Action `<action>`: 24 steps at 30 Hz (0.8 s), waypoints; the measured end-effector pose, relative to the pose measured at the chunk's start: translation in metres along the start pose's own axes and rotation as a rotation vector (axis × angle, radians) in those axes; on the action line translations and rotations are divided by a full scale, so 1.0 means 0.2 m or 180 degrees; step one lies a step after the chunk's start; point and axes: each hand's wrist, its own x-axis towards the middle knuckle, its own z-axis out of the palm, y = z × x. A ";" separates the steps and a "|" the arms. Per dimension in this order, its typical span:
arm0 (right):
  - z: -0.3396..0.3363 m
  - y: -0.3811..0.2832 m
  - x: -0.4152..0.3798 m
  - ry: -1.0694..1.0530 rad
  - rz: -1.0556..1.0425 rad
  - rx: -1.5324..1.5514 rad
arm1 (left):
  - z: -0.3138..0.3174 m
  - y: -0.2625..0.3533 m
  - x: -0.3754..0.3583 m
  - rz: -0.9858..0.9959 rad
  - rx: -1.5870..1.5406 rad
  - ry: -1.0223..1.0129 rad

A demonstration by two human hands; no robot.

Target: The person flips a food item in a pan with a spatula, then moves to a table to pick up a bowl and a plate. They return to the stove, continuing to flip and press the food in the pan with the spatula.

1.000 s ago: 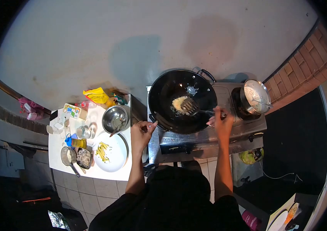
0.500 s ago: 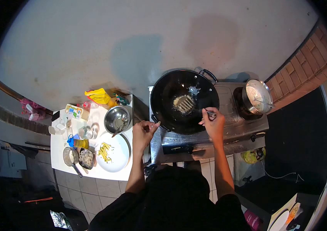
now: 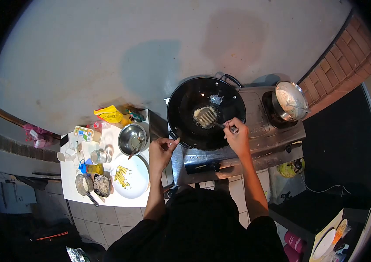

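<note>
A large black wok (image 3: 189, 98) stands on the steel stove, with minced bits frying in a little oil at its middle. My right hand (image 3: 236, 135) is closed round the handle of a slotted spatula (image 3: 206, 116), whose head lies on the minced bits (image 3: 203, 124). At the wok's left handle (image 3: 177, 139), my left hand (image 3: 163, 150) has its thumb and fingers pressed together near the handle's end. Whether it grips the handle is hard to tell.
Right of the wok a steel pan (image 3: 288, 101) with pale food and a spoon sits on a burner. On the white table (image 3: 69, 185) at left are a steel bowl (image 3: 131, 139), a plate (image 3: 138, 179) with yellow-green strips, an oil bottle (image 3: 94, 168) and a small saucepan (image 3: 82, 184).
The spatula head has shifted slightly left over the minced bits, and my right hand has turned a little. The whole view has shifted slightly.
</note>
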 end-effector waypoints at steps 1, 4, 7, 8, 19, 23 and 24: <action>0.00 0.01 0.00 -0.0003 -0.0001 -0.0005 | 0.00 0.00 0.00 -0.0002 -0.0005 0.0001; -0.01 -0.01 0.03 -0.0066 -0.0098 -0.0142 | 0.01 -0.02 0.00 0.0058 0.0035 0.0060; -0.03 -0.07 0.06 -0.0289 0.0020 -0.0113 | 0.02 -0.04 0.00 0.0102 0.0027 0.0088; -0.03 -0.11 0.07 -0.0246 0.0189 -0.0029 | 0.02 -0.03 -0.01 0.0063 0.0046 0.0098; -0.04 -0.23 0.08 -0.0404 0.0114 0.0194 | 0.01 -0.02 -0.01 0.0253 0.0301 0.0151; -0.05 -0.22 0.08 -0.0459 0.0075 -0.0033 | 0.02 -0.02 -0.02 0.0347 0.0256 0.0238; -0.05 -0.21 0.09 -0.0474 0.0058 -0.0179 | 0.02 -0.02 -0.02 0.0350 0.0265 0.0235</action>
